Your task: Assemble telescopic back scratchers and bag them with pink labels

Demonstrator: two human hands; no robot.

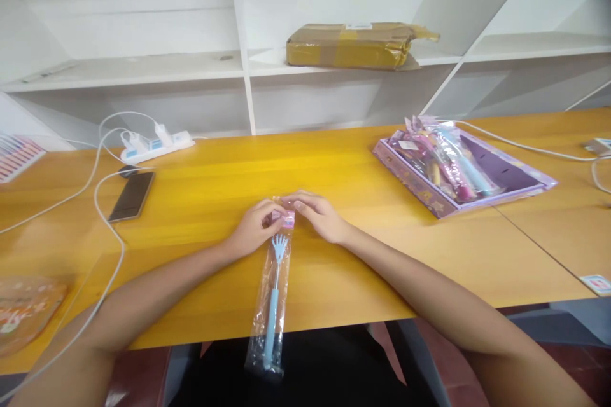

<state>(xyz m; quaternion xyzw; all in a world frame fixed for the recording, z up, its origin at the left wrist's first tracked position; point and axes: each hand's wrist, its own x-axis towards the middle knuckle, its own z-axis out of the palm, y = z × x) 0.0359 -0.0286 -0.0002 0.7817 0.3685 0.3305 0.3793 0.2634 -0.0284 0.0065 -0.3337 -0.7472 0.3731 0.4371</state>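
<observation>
A light blue back scratcher point(273, 324) with a small hand-shaped head lies lengthwise inside a clear plastic bag point(260, 308). The bag's lower end hangs over the front edge of the table. My left hand point(255, 229) is closed on the top end of the bag, thumb and fingers pinching beside a pink and purple label point(285, 219). My right hand point(322, 213) meets the same end from the other side, its fingers curled over the upper edge and its thumb close to the label. Its fingertips are partly hidden.
A purple open box point(506, 197) holding several bagged items stands at the right. To the left are a phone point(132, 196), a white power strip point(157, 147) and loose white cables. A taped cardboard box point(348, 46) rests on the shelf behind. An orange patterned package point(28, 311) sits front left.
</observation>
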